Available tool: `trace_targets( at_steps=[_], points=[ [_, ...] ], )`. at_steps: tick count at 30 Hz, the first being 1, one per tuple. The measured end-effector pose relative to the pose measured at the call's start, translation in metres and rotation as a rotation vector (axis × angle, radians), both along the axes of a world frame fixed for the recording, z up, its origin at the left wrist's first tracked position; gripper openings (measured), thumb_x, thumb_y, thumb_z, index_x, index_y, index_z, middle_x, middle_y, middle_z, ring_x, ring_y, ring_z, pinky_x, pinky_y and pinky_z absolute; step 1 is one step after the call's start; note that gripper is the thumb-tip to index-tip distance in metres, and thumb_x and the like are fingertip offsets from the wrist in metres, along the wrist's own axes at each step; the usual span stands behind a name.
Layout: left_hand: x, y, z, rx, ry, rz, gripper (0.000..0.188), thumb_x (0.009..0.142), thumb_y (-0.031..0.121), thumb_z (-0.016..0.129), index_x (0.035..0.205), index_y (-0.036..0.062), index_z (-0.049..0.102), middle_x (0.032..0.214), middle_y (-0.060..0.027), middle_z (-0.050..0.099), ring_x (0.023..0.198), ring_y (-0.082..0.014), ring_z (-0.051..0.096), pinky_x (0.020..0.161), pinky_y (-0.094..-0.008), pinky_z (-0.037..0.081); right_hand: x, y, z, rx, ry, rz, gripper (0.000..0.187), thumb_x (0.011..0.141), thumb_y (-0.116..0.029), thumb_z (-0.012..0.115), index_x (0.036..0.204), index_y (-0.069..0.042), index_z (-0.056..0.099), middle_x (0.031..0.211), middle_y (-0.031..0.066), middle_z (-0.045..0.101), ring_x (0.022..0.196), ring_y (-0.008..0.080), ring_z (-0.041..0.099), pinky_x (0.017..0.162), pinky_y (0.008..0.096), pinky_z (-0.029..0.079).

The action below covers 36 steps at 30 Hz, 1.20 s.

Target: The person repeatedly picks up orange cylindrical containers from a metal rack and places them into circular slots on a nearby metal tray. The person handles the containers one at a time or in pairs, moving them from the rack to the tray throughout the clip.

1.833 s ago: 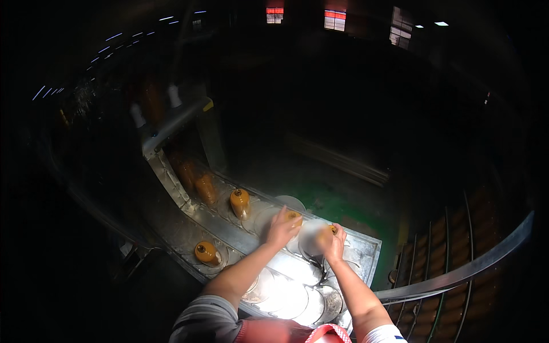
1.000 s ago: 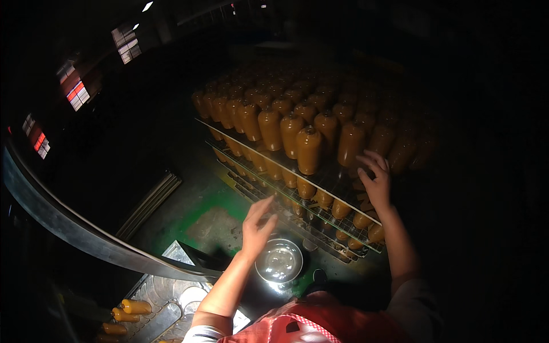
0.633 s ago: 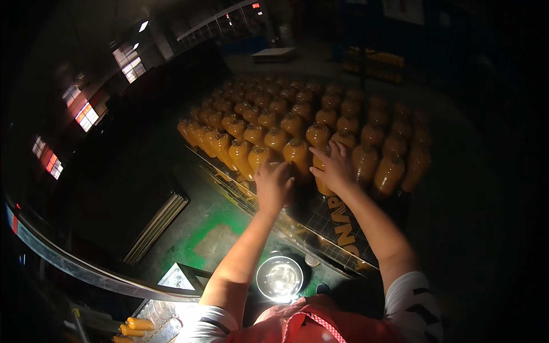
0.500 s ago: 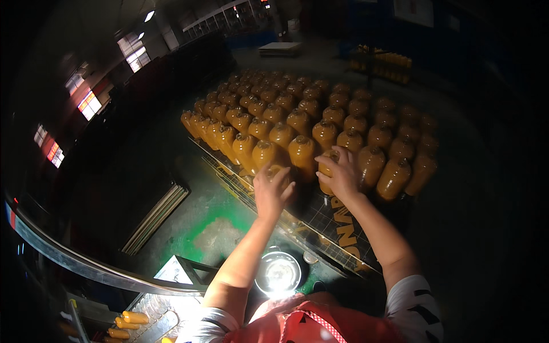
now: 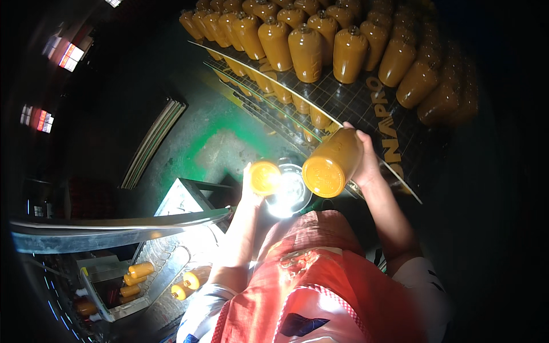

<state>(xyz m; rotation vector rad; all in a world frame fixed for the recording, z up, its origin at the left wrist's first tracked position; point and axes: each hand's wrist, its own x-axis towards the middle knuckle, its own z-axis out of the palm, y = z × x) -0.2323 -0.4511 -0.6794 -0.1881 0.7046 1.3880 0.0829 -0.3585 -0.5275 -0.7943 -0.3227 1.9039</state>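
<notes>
My left hand [image 5: 249, 187] is closed round an amber bottle [image 5: 265, 178], its round base turned up toward me. Further right, my right hand [image 5: 369, 164] grips a second amber bottle [image 5: 336, 161] along its side, tilted with its base toward me. That bottle's neck is hidden behind its body. Both bottles are held in the air in front of my red apron [image 5: 320, 274]. Beyond them, rows of upright amber bottles [image 5: 305, 54] stand on a black board [image 5: 357, 97] with yellow lettering.
A brightly lit round metal pan [image 5: 300, 200] sits below, between the held bottles. At lower left a metal worktop [image 5: 163, 306] carries a tray [image 5: 123, 312] of several lying bottles, with two more bottles [image 5: 197, 278] beside it. Stacked boards [image 5: 154, 146] lie on the floor.
Both hands have lifted a bottle each from the front row and brought them back toward me, tipping the bases up. My view has turned downward, showing more of the worktop at lower left.
</notes>
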Motion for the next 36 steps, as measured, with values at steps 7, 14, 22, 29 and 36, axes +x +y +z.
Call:
trace_targets(
  at_steps=[7,14,22,29,36],
  points=[
    [-0.038,-0.033,-0.049,-0.079,-0.346,0.0,0.05,0.093,0.05,0.056,0.122,0.0091,0.059,0.116,-0.0144,0.065,0.102,-0.038,0.063,0.07,-0.0519,0.063,-0.128,-0.054,-0.068,-0.243,0.465,0.191,0.034,0.101,-0.029,0.046,0.108,0.0,0.061,0.103,0.0174,0.068,0.093,0.0286,0.069,0.082,0.0462,0.059],
    [-0.06,-0.054,-0.045,-0.115,-0.269,0.076,0.052,0.093,0.052,0.054,0.125,0.0114,0.058,0.119,-0.0128,0.065,0.105,-0.0379,0.064,0.071,-0.0501,0.063,-0.182,-0.078,-0.072,-0.408,0.471,0.206,0.038,0.1,-0.038,0.046,0.112,-0.005,0.062,0.11,0.0146,0.068,0.101,0.0285,0.067,0.088,0.048,0.056],
    [-0.031,-0.09,-0.022,-0.15,-0.216,0.266,0.051,0.095,0.052,0.053,0.128,0.013,0.056,0.125,-0.0105,0.063,0.113,-0.0286,0.063,0.089,-0.0485,0.057,-0.172,-0.119,-0.103,-0.293,0.583,0.285,0.046,0.1,-0.043,0.046,0.12,-0.005,0.062,0.122,0.0178,0.065,0.109,0.0342,0.063,0.085,0.0492,0.057],
    [-0.002,-0.219,0.015,0.019,-0.466,0.156,0.04,0.098,0.04,0.054,0.11,0.0033,0.066,0.11,-0.0188,0.068,0.102,-0.0336,0.065,0.09,-0.0527,0.055,-0.075,-0.232,-0.17,-0.247,0.833,0.385,0.033,0.098,-0.044,0.053,0.122,-0.024,0.065,0.128,0.019,0.057,0.118,0.041,0.055,0.085,0.0613,0.055],
    [-0.088,-0.377,0.098,0.232,0.455,0.018,0.044,0.094,0.039,0.061,0.118,0.0031,0.065,0.111,-0.0163,0.068,0.101,-0.0286,0.066,0.091,-0.0446,0.055,0.024,-0.376,-0.198,-0.245,0.803,0.346,0.051,0.098,-0.054,0.046,0.144,-0.032,0.051,0.155,0.0179,0.037,0.147,0.0405,0.026,0.106,0.0655,0.038]
  ],
)
